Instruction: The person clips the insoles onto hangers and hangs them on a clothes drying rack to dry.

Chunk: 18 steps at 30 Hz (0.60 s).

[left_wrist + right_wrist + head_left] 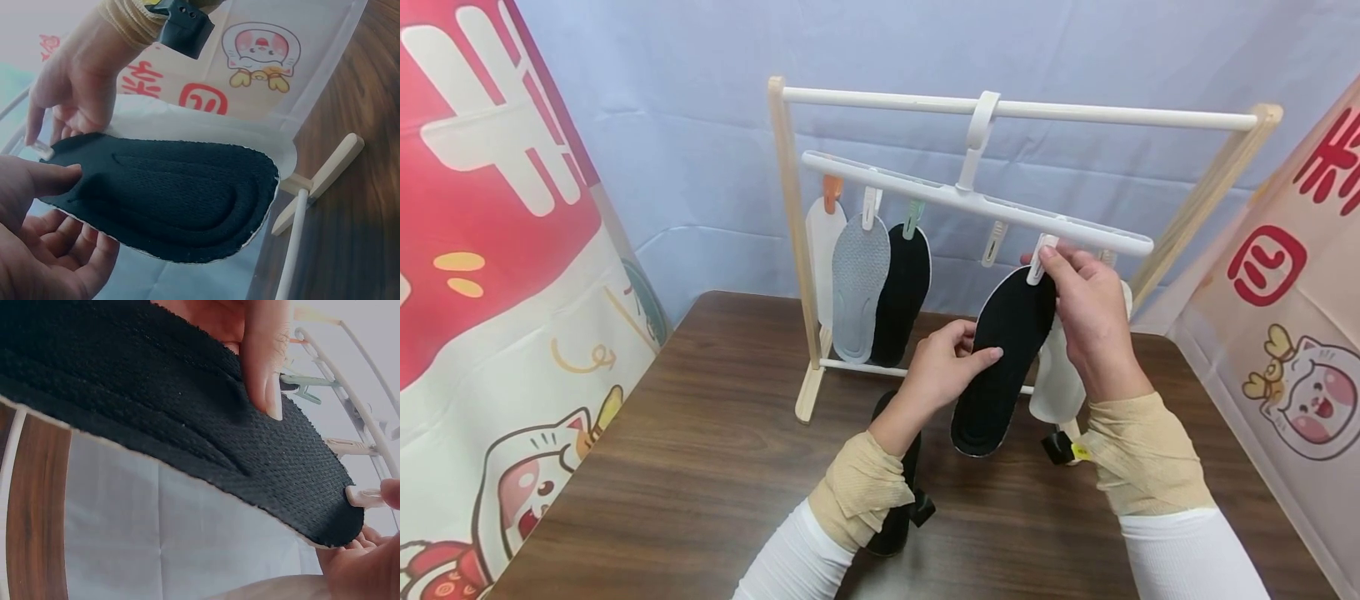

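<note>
A black insole (1007, 358) with a pale edge hangs tilted below a white clip hanger (1075, 227). My left hand (942, 363) holds its left edge, thumb on the black face and fingers behind, as the left wrist view also shows. At the insole's top end my right hand (1088, 308) pinches a white clip (1041, 257). In the right wrist view that clip (367, 497) sits over the insole's tip. Behind my right hand hangs a white insole (1056, 383), partly hidden. Another dark insole (891, 537) lies on the table under my left forearm.
The hanger hooks on a wooden rack (1022, 110). Left of its hook hang a white insole (822, 275), a grey insole (859, 287) and a black insole (904, 296). A beige clip (994, 243) holds nothing. The brown table (700, 467) lies beneath.
</note>
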Motion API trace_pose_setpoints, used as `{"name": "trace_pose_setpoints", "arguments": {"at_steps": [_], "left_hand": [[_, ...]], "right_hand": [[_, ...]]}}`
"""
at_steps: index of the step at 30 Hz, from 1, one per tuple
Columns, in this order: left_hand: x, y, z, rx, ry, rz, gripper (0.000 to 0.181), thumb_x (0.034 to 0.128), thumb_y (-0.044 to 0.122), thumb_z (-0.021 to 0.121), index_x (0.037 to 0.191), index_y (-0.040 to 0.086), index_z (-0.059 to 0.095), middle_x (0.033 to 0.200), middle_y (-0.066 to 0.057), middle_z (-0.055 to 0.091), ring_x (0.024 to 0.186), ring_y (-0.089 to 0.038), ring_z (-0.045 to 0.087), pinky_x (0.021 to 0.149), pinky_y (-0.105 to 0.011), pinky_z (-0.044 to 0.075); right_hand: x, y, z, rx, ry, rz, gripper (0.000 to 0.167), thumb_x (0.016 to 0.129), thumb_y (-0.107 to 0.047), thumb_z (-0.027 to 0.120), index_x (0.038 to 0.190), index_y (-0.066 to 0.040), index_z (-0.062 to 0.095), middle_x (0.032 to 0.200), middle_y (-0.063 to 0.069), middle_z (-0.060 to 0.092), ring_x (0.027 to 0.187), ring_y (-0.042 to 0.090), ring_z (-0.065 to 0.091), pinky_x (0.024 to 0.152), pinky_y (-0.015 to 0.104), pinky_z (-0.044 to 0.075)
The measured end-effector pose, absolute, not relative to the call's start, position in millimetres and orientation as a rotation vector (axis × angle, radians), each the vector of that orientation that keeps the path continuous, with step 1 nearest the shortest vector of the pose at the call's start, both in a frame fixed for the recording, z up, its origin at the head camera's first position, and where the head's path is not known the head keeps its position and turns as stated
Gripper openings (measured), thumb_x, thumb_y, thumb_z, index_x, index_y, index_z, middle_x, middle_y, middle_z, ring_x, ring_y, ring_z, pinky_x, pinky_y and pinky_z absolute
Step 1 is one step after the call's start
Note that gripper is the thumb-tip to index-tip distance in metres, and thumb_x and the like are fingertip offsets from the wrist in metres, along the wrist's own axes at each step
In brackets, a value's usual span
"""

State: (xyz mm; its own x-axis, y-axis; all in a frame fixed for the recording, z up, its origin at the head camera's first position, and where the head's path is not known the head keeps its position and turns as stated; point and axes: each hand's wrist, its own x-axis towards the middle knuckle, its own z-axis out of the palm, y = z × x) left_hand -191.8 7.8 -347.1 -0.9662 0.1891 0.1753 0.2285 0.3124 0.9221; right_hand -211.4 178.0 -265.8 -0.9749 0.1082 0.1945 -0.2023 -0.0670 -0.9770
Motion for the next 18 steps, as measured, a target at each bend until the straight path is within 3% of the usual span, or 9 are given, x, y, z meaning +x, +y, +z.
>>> {"name": "trace_pose_setpoints", "arguments": {"at_steps": [4, 6, 9, 12, 14, 18], "left_hand": [[-191.9, 7.0, -348.3, -0.413, -2.539, -1.748, 0.031, 0.0932, 0.028, 0.075, 0.117, 0.010, 0.069, 0.095, 0.002, 0.071, 0.084, -0.006, 0.061, 0.074, -0.021, 0.050], [-191.7, 6.4, -348.6, -0.415, -2.546, -1.741, 0.031, 0.0934, 0.029, 0.075, 0.118, 0.010, 0.069, 0.095, 0.002, 0.071, 0.085, -0.007, 0.062, 0.075, -0.021, 0.050], [-191.3, 5.8, -348.9, -0.412, -2.564, -1.728, 0.032, 0.0937, 0.030, 0.074, 0.119, 0.011, 0.069, 0.097, 0.001, 0.071, 0.088, -0.007, 0.063, 0.077, -0.022, 0.050], [-191.3, 5.5, -349.6, -0.404, -2.589, -1.720, 0.034, 0.0939, 0.031, 0.074, 0.121, 0.012, 0.068, 0.100, 0.002, 0.071, 0.091, -0.008, 0.063, 0.079, -0.023, 0.050], [-191.4, 5.7, -350.4, -0.403, -2.611, -1.712, 0.035, 0.0939, 0.031, 0.074, 0.123, 0.012, 0.067, 0.104, 0.002, 0.071, 0.093, -0.009, 0.063, 0.082, -0.024, 0.050], [-191.0, 6.0, -351.5, -0.411, -2.642, -1.718, 0.039, 0.0939, 0.030, 0.074, 0.127, 0.013, 0.065, 0.109, 0.002, 0.070, 0.097, -0.010, 0.063, 0.086, -0.026, 0.050]], "right_hand": [[-210.5, 179.5, -268.1, 0.092, -2.014, 2.149, 0.034, 0.099, -0.034, 0.067, 0.121, -0.009, 0.063, 0.097, -0.009, 0.075, 0.095, 0.007, 0.062, 0.082, 0.019, 0.047], [-210.1, 180.4, -268.6, 0.075, -2.028, 2.154, 0.042, 0.099, -0.034, 0.067, 0.129, -0.005, 0.060, 0.099, -0.010, 0.073, 0.098, 0.007, 0.062, 0.096, 0.022, 0.045], [-209.7, 181.6, -269.5, 0.037, -2.080, 2.122, 0.054, 0.098, -0.036, 0.067, 0.139, -0.001, 0.054, 0.105, -0.011, 0.068, 0.109, 0.008, 0.058, 0.117, 0.039, 0.031], [-209.2, 182.5, -270.8, 0.009, -2.145, 2.069, 0.060, 0.098, -0.038, 0.066, 0.142, 0.000, 0.052, 0.107, -0.012, 0.064, 0.113, 0.009, 0.054, 0.121, 0.053, 0.021], [-208.7, 183.1, -272.6, 0.012, -2.187, 2.027, 0.060, 0.099, -0.039, 0.065, 0.142, 0.001, 0.053, 0.106, -0.013, 0.064, 0.111, 0.008, 0.054, 0.119, 0.048, 0.027], [-206.8, 183.6, -276.3, 0.031, -2.217, 1.990, 0.060, 0.099, -0.037, 0.066, 0.142, 0.004, 0.052, 0.104, -0.014, 0.064, 0.105, 0.006, 0.056, 0.100, 0.021, 0.043]]}}
